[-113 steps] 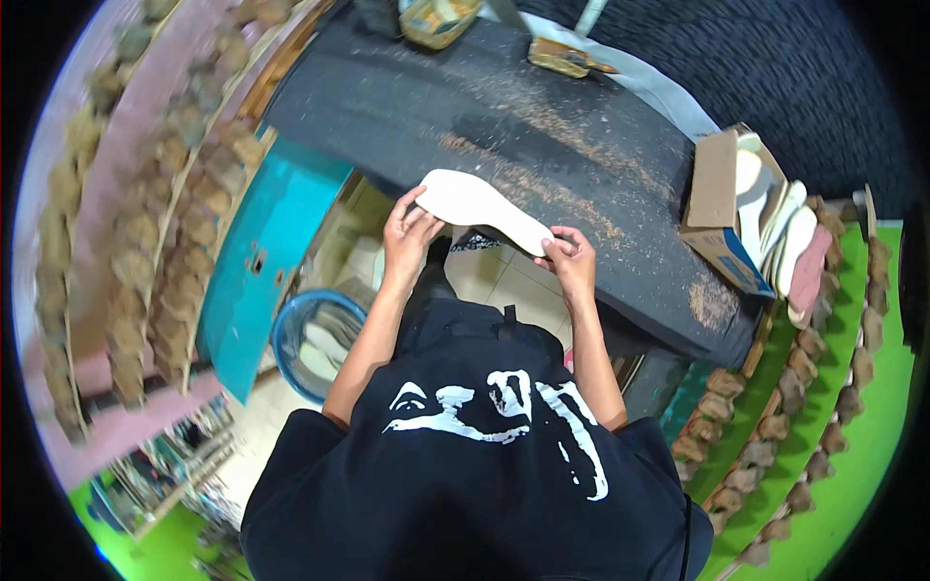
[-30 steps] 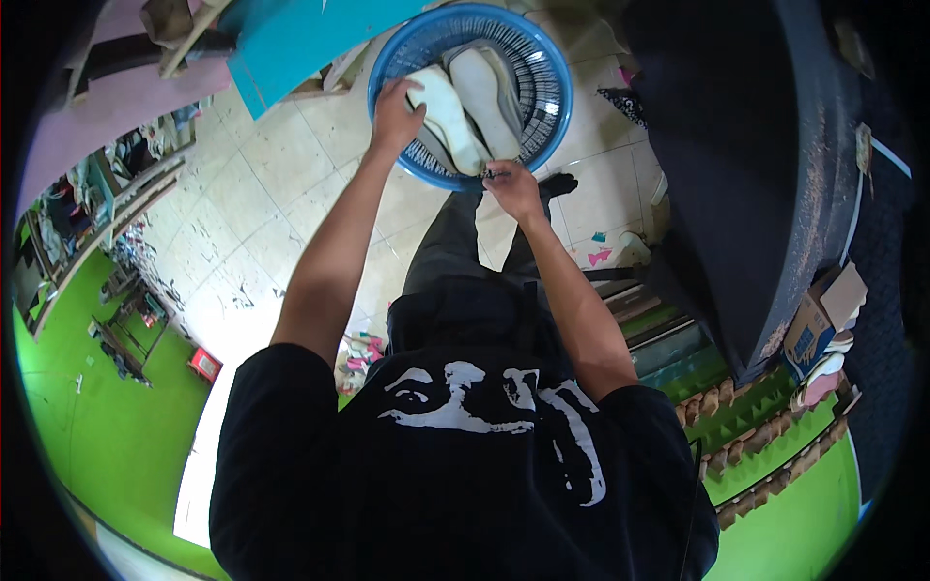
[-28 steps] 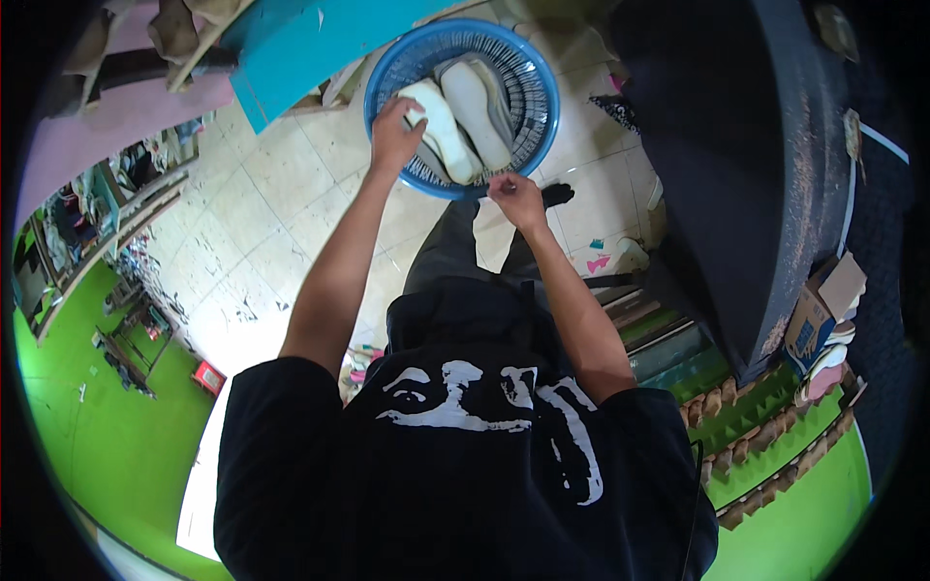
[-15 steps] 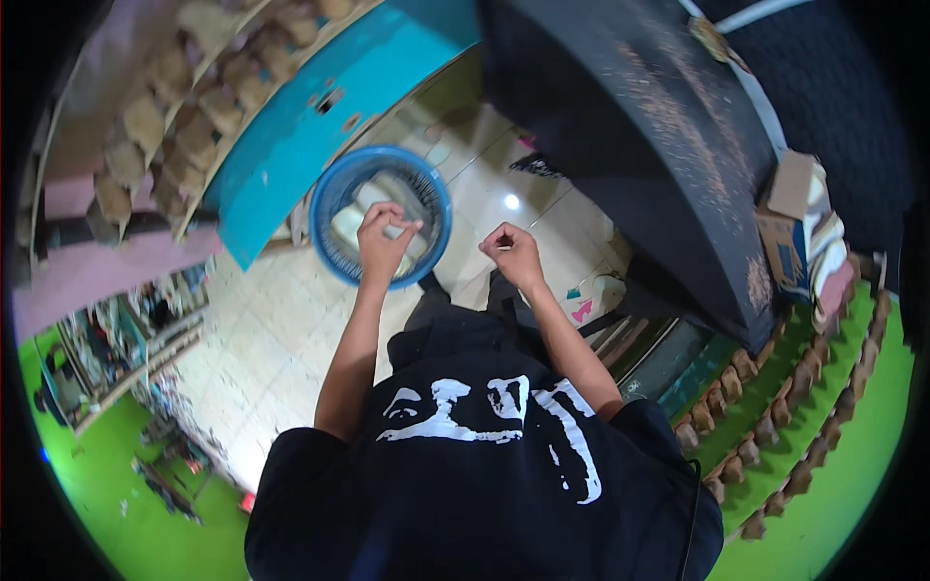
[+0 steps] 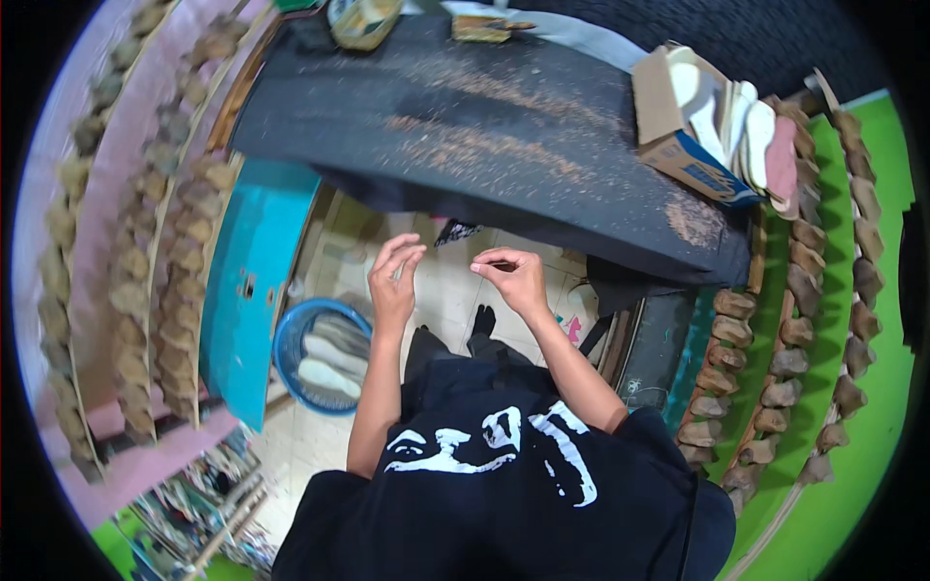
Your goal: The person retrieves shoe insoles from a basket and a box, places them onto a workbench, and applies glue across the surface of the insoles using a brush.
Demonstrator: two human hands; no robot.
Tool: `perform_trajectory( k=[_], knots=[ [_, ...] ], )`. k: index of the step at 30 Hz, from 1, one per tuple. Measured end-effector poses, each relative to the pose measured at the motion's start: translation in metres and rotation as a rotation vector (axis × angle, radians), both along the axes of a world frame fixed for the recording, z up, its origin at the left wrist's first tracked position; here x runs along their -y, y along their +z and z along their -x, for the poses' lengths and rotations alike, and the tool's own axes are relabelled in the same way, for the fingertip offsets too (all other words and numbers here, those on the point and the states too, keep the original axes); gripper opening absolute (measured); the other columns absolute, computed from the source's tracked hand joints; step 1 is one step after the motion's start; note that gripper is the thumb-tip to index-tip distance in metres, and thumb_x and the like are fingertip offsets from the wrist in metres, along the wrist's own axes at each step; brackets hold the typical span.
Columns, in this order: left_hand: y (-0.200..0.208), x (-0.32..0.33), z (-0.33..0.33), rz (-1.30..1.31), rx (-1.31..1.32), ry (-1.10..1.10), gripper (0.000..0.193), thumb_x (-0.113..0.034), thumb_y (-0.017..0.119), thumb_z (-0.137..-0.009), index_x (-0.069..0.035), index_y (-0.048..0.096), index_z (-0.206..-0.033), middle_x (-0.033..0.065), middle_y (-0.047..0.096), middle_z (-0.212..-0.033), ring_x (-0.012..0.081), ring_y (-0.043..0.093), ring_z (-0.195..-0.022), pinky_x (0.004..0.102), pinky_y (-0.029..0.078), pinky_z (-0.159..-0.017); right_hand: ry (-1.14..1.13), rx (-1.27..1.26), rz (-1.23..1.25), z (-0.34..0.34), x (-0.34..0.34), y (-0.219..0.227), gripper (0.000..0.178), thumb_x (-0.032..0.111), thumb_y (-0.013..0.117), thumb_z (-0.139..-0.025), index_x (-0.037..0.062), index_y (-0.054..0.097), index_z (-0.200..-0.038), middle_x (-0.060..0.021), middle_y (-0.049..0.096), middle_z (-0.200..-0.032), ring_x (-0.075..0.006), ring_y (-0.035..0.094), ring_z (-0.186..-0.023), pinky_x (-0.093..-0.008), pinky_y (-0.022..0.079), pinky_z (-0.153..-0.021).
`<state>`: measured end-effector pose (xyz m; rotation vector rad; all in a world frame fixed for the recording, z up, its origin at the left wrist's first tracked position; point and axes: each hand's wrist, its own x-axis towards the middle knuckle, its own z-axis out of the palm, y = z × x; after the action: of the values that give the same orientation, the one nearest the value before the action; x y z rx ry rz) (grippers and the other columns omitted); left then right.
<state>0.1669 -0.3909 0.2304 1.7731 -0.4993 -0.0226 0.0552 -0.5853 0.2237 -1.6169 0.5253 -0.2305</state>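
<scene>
Raised in front of my body, my left hand (image 5: pixel 392 281) has its fingers apart and holds nothing visible. My right hand (image 5: pixel 515 279) is level with it, thumb and fingertips brought close in a pinch. A dark slit shows between them; whether anything small is held there I cannot make out. Both hands are short of the near edge of a table with a black cover (image 5: pixel 417 145), touching nothing else. To the left of my left forearm, a blue plastic basin (image 5: pixel 283 373) on the floor holds several white foot-shaped pieces (image 5: pixel 329 376).
Brown crumbs (image 5: pixel 484 140) litter the tabletop. A cardboard box (image 5: pixel 668 145) of white and pink foot-shaped pieces stands at its right end, a small basket (image 5: pixel 366 29) at the back. Racks of brown lumpy blocks (image 5: pixel 136 261) line both sides. A turquoise panel (image 5: pixel 247 223) rises behind the basin.
My view has swung so the black-covered table lies straight ahead and the basin has shifted to the lower left. My left fingers have spread from a curl; the right hand keeps its pinch.
</scene>
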Motion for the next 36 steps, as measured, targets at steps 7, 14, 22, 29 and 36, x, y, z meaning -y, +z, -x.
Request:
perform_trajectory(
  k=[7,14,22,29,36],
  knots=[
    [0.024,0.093,-0.048,-0.045,0.136,-0.18,0.011,-0.003,0.07,-0.095,0.001,0.08,-0.099,0.0135,0.079,-0.105,0.0284,0.073,-0.101,0.0382,0.054,-0.095,-0.32,0.073,0.129,-0.023,0.059,0.016,0.016,0.007,0.071,-0.097,-0.0016,0.08,-0.107,-0.011,0.08,-0.102,-0.0143,0.074,-0.085,-0.028,0.057,-0.078],
    [0.028,0.167,-0.111,-0.025,0.286,-0.484,0.01,-0.003,0.087,-0.075,-0.003,0.083,-0.085,0.0097,0.081,-0.091,0.0238,0.073,-0.086,0.0347,0.055,-0.082,-0.599,0.116,0.23,-0.048,0.091,0.02,0.014,0.004,0.072,-0.095,-0.0016,0.08,-0.104,-0.0119,0.08,-0.1,-0.0156,0.075,-0.084,-0.0278,0.058,-0.075],
    [0.043,0.247,-0.139,-0.043,0.278,-0.78,0.01,-0.006,0.086,-0.079,-0.004,0.083,-0.088,0.0093,0.081,-0.094,0.0247,0.073,-0.087,0.0351,0.055,-0.084,-0.948,0.097,0.359,-0.059,0.113,0.038,0.007,0.005,0.078,-0.091,-0.0006,0.078,-0.095,-0.0102,0.078,-0.091,-0.0173,0.074,-0.078,-0.0293,0.058,-0.069],
    [0.053,0.33,-0.136,0.007,0.199,-0.998,0.011,-0.005,0.068,-0.097,0.002,0.077,-0.097,0.0139,0.079,-0.104,0.0309,0.073,-0.097,0.0375,0.054,-0.091,-1.028,0.038,0.527,-0.04,0.16,0.056,0.01,0.003,0.073,-0.094,-0.0016,0.077,-0.101,-0.0155,0.077,-0.103,-0.0263,0.075,-0.088,-0.0323,0.058,-0.075],
    [0.087,0.434,-0.114,0.09,0.402,-0.989,0.003,-0.003,0.078,-0.088,-0.001,0.08,-0.088,0.0108,0.08,-0.092,0.0226,0.074,-0.084,0.0334,0.055,-0.08,-1.04,0.101,0.683,-0.012,0.251,0.078,0.009,0.002,0.076,-0.089,-0.0004,0.076,-0.097,-0.0153,0.076,-0.1,-0.0334,0.073,-0.092,-0.0382,0.057,-0.082]
  ],
)
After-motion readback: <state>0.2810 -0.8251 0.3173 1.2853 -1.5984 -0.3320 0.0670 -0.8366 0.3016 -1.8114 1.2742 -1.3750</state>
